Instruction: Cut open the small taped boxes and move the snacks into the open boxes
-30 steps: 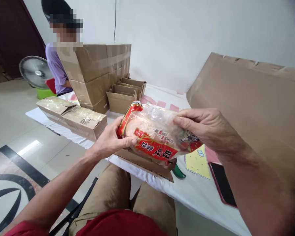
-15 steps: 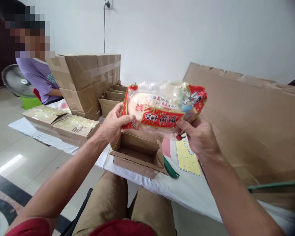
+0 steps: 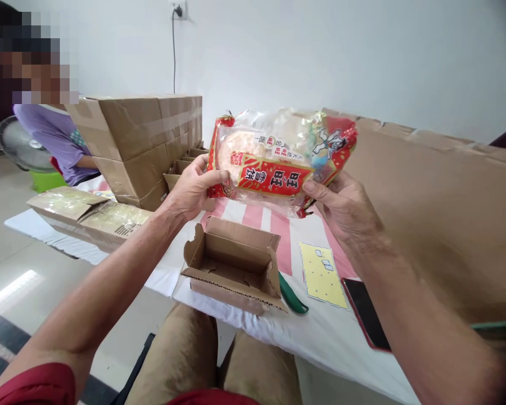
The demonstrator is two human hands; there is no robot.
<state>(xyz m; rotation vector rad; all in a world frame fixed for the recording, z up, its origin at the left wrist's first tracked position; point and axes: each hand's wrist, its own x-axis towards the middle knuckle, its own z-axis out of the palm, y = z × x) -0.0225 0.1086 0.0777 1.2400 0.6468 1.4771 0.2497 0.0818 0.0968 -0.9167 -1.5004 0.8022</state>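
Note:
Between my two hands I hold a bag of rice crackers, clear plastic with red ends and a red label, its print upside down to me. My left hand pinches the bag's left end, thumb on the front. On the lower right side my right hand grips it, fingers behind the plastic. Below the bag an open cardboard box stands near the table's front edge, its flaps spread and its inside bare. A green curved handle pokes out beside the box; the rest of that object is hidden.
Stacked cardboard boxes and a long taped carton stand at the left. A phone and a yellow card lie right of the open box. A large cardboard sheet leans along the right. A person in a purple shirt sits far left.
The bag has risen slightly in both hands, away from the open box, and its front faces me more squarely. The view has shifted a little, showing the phone.

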